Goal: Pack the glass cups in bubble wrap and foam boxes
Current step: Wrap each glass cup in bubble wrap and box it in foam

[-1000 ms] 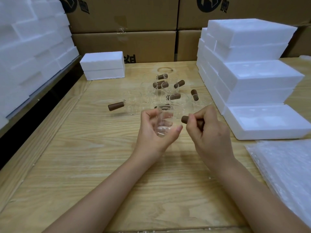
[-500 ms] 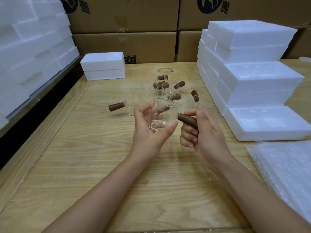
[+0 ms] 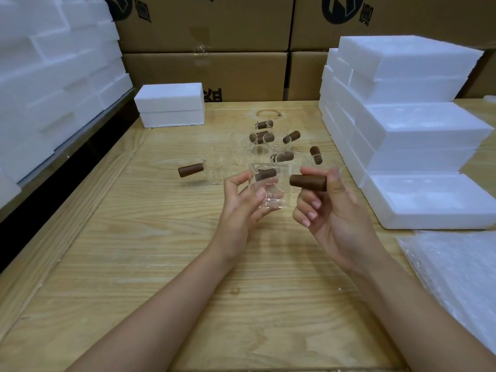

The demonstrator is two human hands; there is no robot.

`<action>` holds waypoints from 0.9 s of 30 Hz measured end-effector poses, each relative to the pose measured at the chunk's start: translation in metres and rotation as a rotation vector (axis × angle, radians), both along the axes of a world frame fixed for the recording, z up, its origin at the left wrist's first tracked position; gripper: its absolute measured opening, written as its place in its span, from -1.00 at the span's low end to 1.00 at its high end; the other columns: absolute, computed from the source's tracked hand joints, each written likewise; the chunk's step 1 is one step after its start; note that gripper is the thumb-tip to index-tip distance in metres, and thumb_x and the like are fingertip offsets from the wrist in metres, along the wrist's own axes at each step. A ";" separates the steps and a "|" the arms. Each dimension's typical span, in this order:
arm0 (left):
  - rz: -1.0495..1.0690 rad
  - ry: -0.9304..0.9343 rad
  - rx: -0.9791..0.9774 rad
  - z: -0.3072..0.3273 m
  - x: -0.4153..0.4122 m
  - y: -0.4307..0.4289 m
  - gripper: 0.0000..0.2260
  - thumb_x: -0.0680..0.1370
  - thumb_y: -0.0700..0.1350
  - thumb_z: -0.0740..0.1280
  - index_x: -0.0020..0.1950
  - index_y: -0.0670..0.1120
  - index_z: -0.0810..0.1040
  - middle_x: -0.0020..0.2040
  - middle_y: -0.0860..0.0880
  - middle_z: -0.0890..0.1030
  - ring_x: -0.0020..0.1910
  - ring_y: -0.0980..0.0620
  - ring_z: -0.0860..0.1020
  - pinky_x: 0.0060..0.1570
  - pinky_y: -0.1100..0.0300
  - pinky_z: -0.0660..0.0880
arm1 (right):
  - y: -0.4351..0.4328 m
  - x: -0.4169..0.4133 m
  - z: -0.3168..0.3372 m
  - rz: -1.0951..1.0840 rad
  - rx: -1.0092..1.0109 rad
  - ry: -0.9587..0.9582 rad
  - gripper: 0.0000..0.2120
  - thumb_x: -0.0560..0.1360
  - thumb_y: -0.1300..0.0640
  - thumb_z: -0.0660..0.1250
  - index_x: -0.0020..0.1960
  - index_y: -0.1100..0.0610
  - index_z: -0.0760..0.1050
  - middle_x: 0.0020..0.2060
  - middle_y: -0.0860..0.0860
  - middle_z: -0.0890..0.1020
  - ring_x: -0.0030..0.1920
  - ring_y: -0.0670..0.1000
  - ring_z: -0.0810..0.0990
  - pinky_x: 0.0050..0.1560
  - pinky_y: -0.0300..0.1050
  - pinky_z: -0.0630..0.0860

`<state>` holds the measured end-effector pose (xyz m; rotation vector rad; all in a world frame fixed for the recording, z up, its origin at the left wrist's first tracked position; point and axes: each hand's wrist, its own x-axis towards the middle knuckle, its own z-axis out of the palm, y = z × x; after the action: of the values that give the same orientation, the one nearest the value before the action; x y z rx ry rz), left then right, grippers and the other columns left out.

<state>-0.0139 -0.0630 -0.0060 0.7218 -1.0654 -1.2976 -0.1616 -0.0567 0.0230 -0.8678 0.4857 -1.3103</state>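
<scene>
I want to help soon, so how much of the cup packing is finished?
Barely started. Done: no cup shows wrapped; whether the closed foam boxes hold any, I can't tell. In hand: the left hand holds one glass cup, the right hand pinches its brown handle. Left: the bare cups on the table, the bubble wrap lying flat, and the open foam box looking empty.

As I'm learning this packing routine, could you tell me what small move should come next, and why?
Probably carry the glass cup rightward onto the bubble wrap. The right hand pinches its brown handle, the left hand cups its body, and the cup is unwrapped, held above the table.
</scene>
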 end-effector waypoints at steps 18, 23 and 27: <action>0.281 -0.404 -0.292 -0.001 -0.008 0.012 -0.45 0.29 -0.02 0.50 0.18 0.09 0.33 0.16 -0.03 0.58 0.09 0.01 0.62 0.10 0.13 0.52 | -0.015 -0.001 -0.011 -0.367 0.279 0.108 -0.70 0.58 0.20 0.00 -0.13 0.21 0.48 -0.57 -0.03 0.27 -0.58 -0.07 0.21 -0.56 -0.27 0.23; 0.286 -0.555 -0.405 -0.001 -0.005 0.011 -0.36 0.34 -0.04 0.46 0.37 0.01 0.33 0.26 0.03 0.54 0.23 0.08 0.55 0.16 0.21 0.49 | -0.019 -0.001 -0.017 -0.377 0.299 0.148 -0.72 0.56 0.22 0.04 -0.21 0.18 0.47 -0.57 -0.03 0.29 -0.59 -0.09 0.21 -0.59 -0.29 0.22; 0.293 -0.672 -0.476 -0.004 0.001 0.007 -0.36 0.37 -0.16 0.49 0.42 -0.07 0.37 0.31 0.01 0.53 0.31 0.11 0.49 0.24 0.13 0.46 | -0.018 0.001 -0.019 -0.412 0.245 0.097 -0.71 0.55 0.28 0.04 -0.24 0.16 0.47 -0.53 0.01 0.37 -0.58 -0.10 0.23 -0.59 -0.28 0.23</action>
<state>-0.0133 -0.0558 -0.0104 0.9234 -1.6585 -0.5061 -0.1606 -0.0746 0.0038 -0.6472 0.9180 -1.5456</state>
